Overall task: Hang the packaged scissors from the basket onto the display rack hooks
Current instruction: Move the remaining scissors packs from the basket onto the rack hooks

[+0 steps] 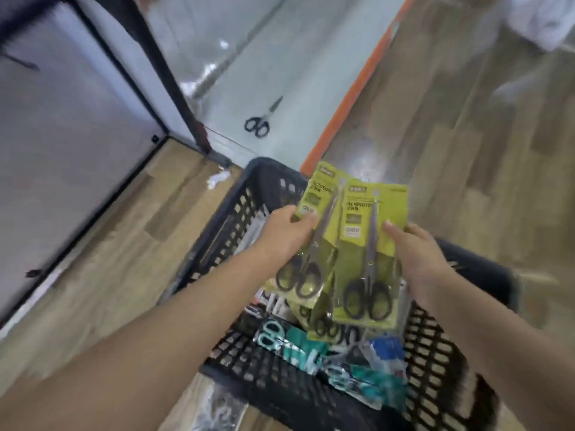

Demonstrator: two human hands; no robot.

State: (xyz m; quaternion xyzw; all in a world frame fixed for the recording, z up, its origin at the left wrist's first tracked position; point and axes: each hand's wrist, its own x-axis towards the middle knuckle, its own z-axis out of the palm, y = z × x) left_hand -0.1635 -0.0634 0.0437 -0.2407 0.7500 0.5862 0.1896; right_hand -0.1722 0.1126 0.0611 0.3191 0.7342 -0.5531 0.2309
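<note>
Far to my left a pale grey panel framed in black metal [71, 126] is standing on the wood-patterned floor [102, 244], with a short black hook [20, 61] sticking out of it near the top. Further in, a loose pair of black-handled scissors [260, 119] is lying on a pale glossy surface edged with an orange strip [357, 94]. Below that, the black plastic lattice basket [236, 219] is sitting under my arms, and I am holding my load above it. My left hand [287, 236] is gripping a lime-green card pack of black-handled scissors [314, 241], thumb curled over its front near the upper left edge and the fingers hidden behind it. Just beside it and overlapping it, my right hand [417, 259] is gripping a second lime-green pack of black-handled scissors [368, 259] by its right edge, thumb pressing on the front. More green packs are peeking out beneath these two, though I cannot tell which hand has them. Down in the basket, teal-handled scissors in clear wrap [273, 335] are lying among other packets, and a blue-labelled packet [387, 345] is lying near the right wall.
</note>
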